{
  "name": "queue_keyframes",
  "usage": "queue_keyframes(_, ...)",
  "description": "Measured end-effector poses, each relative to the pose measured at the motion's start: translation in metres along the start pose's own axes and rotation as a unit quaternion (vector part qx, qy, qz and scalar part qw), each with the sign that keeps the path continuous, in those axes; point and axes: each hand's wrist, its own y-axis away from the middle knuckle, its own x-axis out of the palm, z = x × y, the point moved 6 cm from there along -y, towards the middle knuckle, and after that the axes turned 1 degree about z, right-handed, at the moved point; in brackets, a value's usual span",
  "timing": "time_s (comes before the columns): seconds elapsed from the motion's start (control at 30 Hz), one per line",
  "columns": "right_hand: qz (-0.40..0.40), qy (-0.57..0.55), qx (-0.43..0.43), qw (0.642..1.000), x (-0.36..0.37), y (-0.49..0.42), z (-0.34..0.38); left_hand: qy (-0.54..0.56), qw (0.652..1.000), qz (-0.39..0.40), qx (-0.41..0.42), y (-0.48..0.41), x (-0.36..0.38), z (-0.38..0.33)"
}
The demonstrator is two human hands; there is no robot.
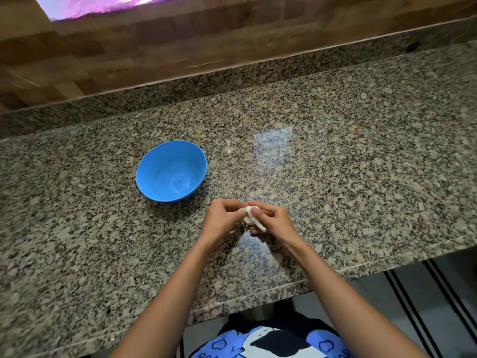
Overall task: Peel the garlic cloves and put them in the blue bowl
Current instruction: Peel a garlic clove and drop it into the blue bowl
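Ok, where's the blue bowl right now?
In the head view the blue bowl sits empty on the granite counter, left of centre, just beyond and left of the hands holding the garlic.

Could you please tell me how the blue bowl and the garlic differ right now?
The blue bowl rests on the granite counter; the garlic is held above it between the left hand and right hand. The bowl is smooth, bright blue and empty; the garlic is whitish with papery skin hanging loose.
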Motion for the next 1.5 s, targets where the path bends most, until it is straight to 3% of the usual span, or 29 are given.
queue_keyframes(0.13, 0.031, 0.003, 0.017, 0.999, 0.001, -0.002, 0.001, 0.181, 0.979, 0.015, -0.09, -0.003, -0.001, 0.012)
queue_keyframes(0.23, 0.044, 0.028, 0.013, 0.999, 0.001, -0.002, 0.007, 0.24, 0.961, 0.029, -0.136, -0.004, -0.001, 0.018)
queue_keyframes(0.43, 0.072, 0.125, -0.014, 0.989, -0.002, -0.002, 0.02, 0.185, 0.975, -0.006, -0.123, -0.009, -0.002, 0.024)
queue_keyframes(0.73, 0.042, 0.114, -0.01, 0.992, -0.018, -0.008, 0.016, 0.232, 0.965, 0.079, -0.099, -0.007, 0.008, 0.011)
queue_keyframes(0.83, 0.026, 0.103, -0.02, 0.994, -0.02, -0.008, 0.018, 0.205, 0.977, 0.022, -0.061, -0.011, 0.008, 0.008)
queue_keyframes(1.0, -0.014, 0.145, -0.025, 0.989, -0.034, -0.011, 0.025, 0.019, 0.998, -0.039, 0.045, -0.02, 0.007, 0.003)
queue_keyframes(1.2, 0.006, 0.134, -0.007, 0.991, -0.044, -0.012, 0.023, -0.021, 0.996, 0.043, 0.08, -0.024, 0.03, -0.008)
queue_keyframes(1.4, 0.018, 0.131, -0.011, 0.991, -0.043, -0.01, 0.024, -0.127, 0.988, 0.028, 0.086, -0.034, 0.032, -0.007)
queue_keyframes(1.5, 0.016, 0.132, -0.016, 0.991, -0.045, -0.01, 0.024, -0.078, 0.992, 0.06, 0.081, -0.036, 0.031, -0.006)
